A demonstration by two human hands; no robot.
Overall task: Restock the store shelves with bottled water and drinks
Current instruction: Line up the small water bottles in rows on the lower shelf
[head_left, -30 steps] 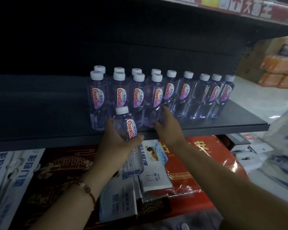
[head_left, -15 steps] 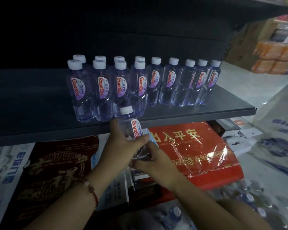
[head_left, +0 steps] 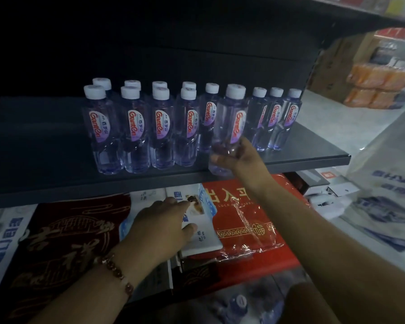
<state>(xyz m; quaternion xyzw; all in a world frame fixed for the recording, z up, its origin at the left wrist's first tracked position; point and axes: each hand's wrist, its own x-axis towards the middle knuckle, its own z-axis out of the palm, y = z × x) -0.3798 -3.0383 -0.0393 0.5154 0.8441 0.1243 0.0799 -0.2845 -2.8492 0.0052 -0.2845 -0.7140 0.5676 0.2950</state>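
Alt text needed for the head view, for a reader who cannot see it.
A right hand holds a water bottle at the front of a dark shelf beside rows of matching bottles. The left hand, open, hangs over packaged goods below.

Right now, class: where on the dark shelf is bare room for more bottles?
Bare shelf lies left of the bottle rows, and along the front edge right of the held bottle in the right hand. The middle is crowded.

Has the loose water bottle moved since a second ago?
Yes. The bottle has gone from the left hand, below the shelf edge, up and right into the right hand, at the front row's right end.
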